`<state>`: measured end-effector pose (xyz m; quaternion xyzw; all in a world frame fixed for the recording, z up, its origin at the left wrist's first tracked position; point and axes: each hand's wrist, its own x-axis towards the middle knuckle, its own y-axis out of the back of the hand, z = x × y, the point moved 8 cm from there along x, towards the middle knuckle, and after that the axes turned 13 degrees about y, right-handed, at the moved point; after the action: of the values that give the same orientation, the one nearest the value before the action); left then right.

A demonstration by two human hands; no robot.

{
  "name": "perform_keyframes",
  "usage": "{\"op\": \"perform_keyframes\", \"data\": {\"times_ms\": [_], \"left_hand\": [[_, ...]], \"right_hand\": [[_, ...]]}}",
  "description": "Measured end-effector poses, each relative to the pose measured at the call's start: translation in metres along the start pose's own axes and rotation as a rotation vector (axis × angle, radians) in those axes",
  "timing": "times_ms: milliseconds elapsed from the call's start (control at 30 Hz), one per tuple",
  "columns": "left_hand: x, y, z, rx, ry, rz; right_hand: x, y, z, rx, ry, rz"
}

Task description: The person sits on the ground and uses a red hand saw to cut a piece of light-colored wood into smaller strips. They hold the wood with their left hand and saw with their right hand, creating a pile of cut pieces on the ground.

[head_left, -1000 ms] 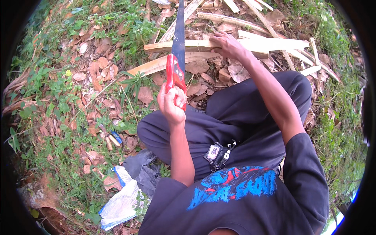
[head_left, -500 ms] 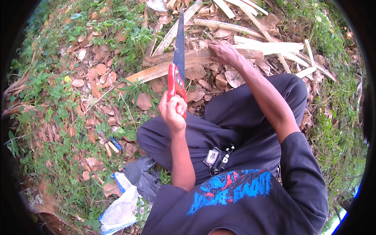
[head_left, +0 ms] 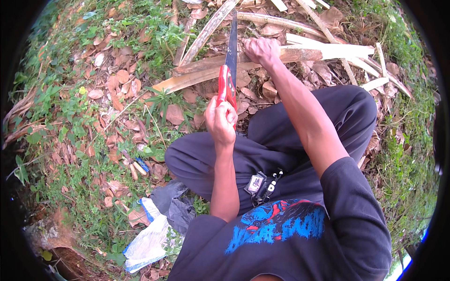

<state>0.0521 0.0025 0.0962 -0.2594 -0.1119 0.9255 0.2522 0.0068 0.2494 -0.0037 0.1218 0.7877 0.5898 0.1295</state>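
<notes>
Dry brown leaves (head_left: 176, 114) and green weeds (head_left: 93, 187) cover the ground where I sit outdoors, legs folded in dark trousers (head_left: 201, 152), a blue and red print across my black T-shirt (head_left: 276, 227). Closed around the red handle of a saw (head_left: 227, 86), my left hand (head_left: 221, 121) points the dark blade away from me; it crosses over a brown board (head_left: 201, 65) in view, though I cannot tell whether the teeth touch the wood. Fingers curled over its far side, my right hand (head_left: 262, 50) grips that board, which lies crosswise beyond my knees, to the right of the blade; the fingertips are hidden. Just on the near side of it runs a paler strip (head_left: 183, 83), partly overlapped by the board. More cut lengths lie about: a broad pale piece (head_left: 349, 50) to the right and a long slanting strip (head_left: 211, 30) farther off. Beside my left knee, small tools (head_left: 140, 165), one blue-handled, rest among the weeds. Closer to me are a crumpled dark sheet (head_left: 180, 210) and a white and blue bag (head_left: 150, 241); a small tag (head_left: 255, 183) sits at my lap.
</notes>
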Motion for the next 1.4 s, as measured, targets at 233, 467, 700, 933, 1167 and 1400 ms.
{"op": "perform_keyframes", "data": {"times_ms": [233, 467, 700, 933, 1167, 1400], "left_hand": [[0.006, -0.004, -0.005, 0.060, 0.005, -0.013], [-0.025, 0.001, -0.023, 0.037, 0.054, -0.008], [-0.005, 0.002, -0.008, 0.134, -0.026, 0.086], [-0.057, 0.014, -0.010, 0.143, 0.049, 0.048], [-0.015, -0.004, -0.018, 0.329, -0.040, 0.108], [-0.042, 0.003, -0.014, 0.231, -0.038, 0.137]], "right_hand": [[0.002, -0.003, 0.008, 0.078, -0.099, -0.033], [0.003, -0.006, 0.012, 0.104, -0.095, -0.010], [0.000, -0.004, 0.001, 0.041, 0.012, 0.097], [-0.008, -0.002, 0.002, 0.044, -0.012, 0.057], [-0.003, -0.009, -0.001, -0.088, 0.086, 0.158], [-0.002, -0.007, -0.005, -0.080, 0.129, 0.182]]}}
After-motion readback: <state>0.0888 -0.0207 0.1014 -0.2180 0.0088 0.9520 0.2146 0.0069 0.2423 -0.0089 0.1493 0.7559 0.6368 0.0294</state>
